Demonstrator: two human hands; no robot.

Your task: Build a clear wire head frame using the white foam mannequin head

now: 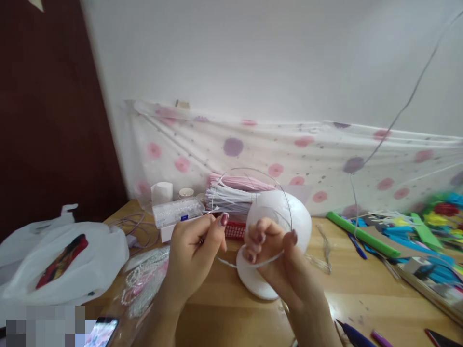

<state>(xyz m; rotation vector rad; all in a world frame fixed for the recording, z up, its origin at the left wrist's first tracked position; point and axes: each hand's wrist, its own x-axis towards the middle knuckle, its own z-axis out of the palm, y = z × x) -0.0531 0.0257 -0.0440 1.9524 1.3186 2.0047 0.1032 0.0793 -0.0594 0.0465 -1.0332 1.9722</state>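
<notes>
A thin wire hoop is held up in front of me, and its lower part looks wrapped in something white. My left hand is closed in a pinch on the hoop's left side, with thumb and forefinger together. On the hoop's right side is my right hand, its thumb and curled fingers apart. The wire passes across this hand, but no firm grip shows. Behind the hoop stands a white foam head form on a round base, partly covered by my right hand.
Bundles of pink and white pipe cleaners lie above a red basket. Left are a clear bead box, bagged bead strings and a white plastic bag. Right are a green roll, craft pieces and pens.
</notes>
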